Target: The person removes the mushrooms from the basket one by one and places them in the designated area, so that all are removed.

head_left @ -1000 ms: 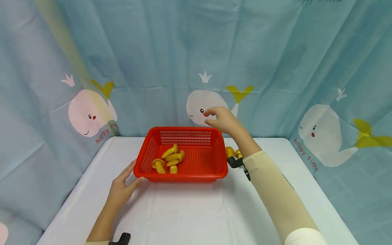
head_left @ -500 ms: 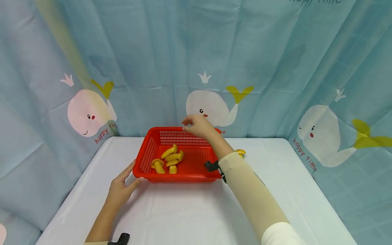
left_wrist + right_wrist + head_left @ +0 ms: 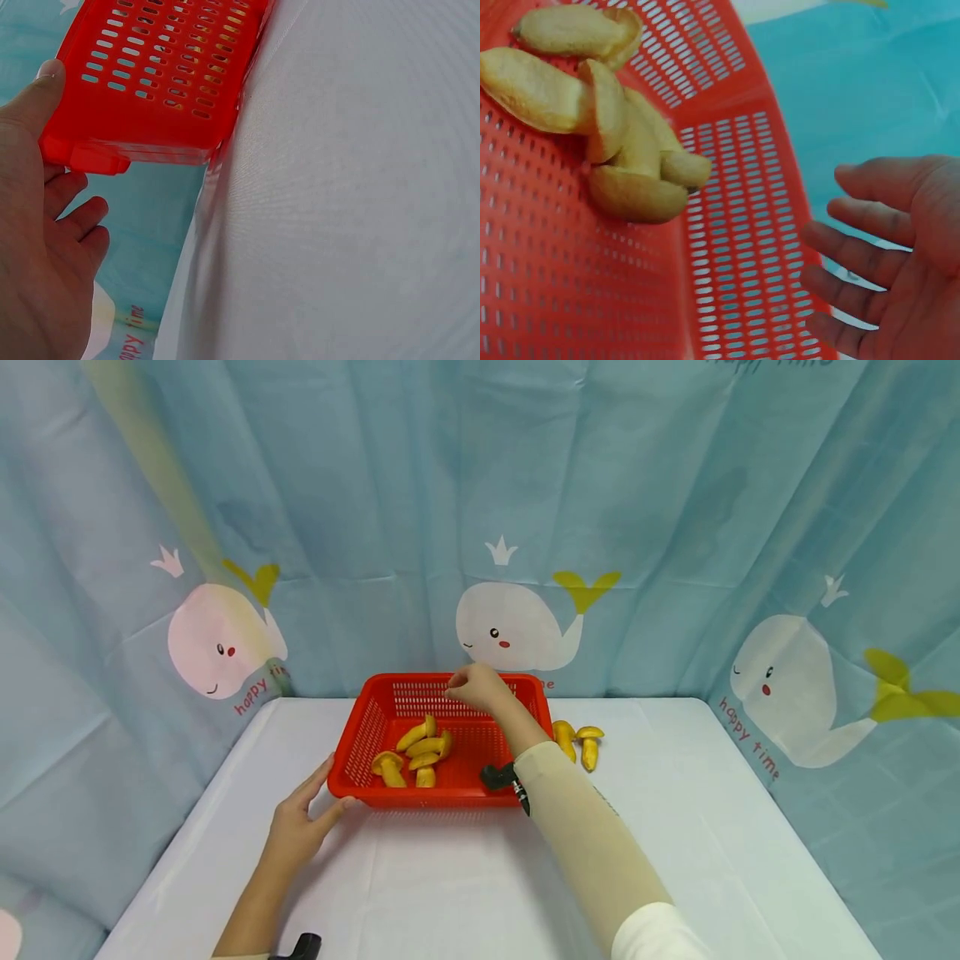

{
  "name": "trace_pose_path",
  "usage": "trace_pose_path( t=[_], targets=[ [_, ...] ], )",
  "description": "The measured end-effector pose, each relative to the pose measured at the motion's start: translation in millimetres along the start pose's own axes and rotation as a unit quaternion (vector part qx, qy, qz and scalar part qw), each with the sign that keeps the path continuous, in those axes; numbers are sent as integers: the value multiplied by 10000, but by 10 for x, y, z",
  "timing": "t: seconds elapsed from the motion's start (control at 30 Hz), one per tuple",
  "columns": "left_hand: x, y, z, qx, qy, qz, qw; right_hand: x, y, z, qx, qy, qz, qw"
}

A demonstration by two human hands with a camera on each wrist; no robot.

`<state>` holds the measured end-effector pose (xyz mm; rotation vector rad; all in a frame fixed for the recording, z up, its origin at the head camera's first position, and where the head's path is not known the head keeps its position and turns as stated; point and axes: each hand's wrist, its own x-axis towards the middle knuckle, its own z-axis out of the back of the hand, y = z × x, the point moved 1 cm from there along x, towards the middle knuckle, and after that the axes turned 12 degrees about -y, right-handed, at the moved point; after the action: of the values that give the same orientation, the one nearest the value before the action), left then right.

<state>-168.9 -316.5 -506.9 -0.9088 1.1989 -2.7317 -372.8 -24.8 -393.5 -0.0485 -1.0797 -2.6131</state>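
White table (image 3: 675,860) w/ red basket (image 3: 360,739), 2 mushrooms (image 3: 577,743)

One basket (image 3: 360,752), seven mushrooms (image 3: 423,747)

The basket (image 3: 450,739) is glossy perforated red plastic on a matt white cloth-covered table (image 3: 480,877).

From my remote seat, the only readable words are on the whale-print backdrop curtain (image 3: 420,485). "happy time" runs in red under the right whale (image 3: 787,693), at about 3 o'clock from the basket. Under the left whale (image 3: 217,639), around 10 o'clock, I read "happy" and a partial "tim". Letters along the curtain's top edge are cut off and unreadable.
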Motion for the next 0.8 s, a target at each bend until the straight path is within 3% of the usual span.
trace_pose_path(
  t=[0.13, 0.47, 0.8],
  targets=[
    [0, 6, 7, -41, -17, 28, 10000, 32, -92, -85, 27, 126, -157, 9998],
    [-7, 35, -4, -160, -57, -25, 9999, 112, -224, -196, -82, 910, 12, 9958],
    [-8, 33, -9, -165, -85, -81, 9998, 123, -320, -261, -836, 1525, 65, 9847]
  ],
)
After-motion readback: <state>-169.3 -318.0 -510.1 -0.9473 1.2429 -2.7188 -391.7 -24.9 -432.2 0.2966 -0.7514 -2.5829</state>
